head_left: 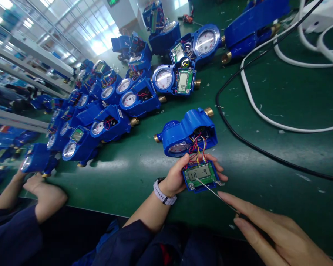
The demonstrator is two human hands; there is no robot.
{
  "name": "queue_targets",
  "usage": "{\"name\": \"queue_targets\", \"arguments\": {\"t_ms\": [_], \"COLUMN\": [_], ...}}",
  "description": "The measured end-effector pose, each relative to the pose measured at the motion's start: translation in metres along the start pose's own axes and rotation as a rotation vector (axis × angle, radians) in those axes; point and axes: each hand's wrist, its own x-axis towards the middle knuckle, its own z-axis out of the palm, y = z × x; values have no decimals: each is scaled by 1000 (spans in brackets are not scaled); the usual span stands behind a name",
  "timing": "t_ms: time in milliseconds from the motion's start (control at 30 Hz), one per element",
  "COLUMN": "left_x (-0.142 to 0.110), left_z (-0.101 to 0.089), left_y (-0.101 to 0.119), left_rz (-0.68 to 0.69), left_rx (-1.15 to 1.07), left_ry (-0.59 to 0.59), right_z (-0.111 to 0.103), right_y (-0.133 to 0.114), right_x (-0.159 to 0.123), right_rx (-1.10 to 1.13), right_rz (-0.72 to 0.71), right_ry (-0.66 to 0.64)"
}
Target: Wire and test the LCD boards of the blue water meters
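Note:
My left hand (180, 176), with a white watch on the wrist, grips a small green circuit board with an LCD display (200, 173). Coloured wires tie the board to an open blue water meter (187, 133) lying on the green table just beyond it. My right hand (269, 227) pinches a thin metal probe (213, 192) whose tip touches the board's lower edge.
Several more blue water meters (111, 107) lie in rows to the left and behind. A black cable (238, 136) and white cables (266, 118) cross the green table (280, 92) at right. A co-worker's hands (41, 192) in dark sleeves rest at lower left.

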Motion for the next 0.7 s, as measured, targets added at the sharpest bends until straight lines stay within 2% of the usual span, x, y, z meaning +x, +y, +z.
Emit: {"name": "queue_targets", "arguments": {"t_ms": [267, 700], "left_x": [4, 5], "left_z": [3, 7], "left_y": [-7, -17], "left_rz": [108, 253], "left_rx": [-48, -19], "left_ry": [-2, 58], "right_z": [3, 13], "right_y": [-11, -15], "right_x": [7, 16], "right_rx": [-107, -148], "right_rz": [-165, -156], "right_ry": [40, 35]}}
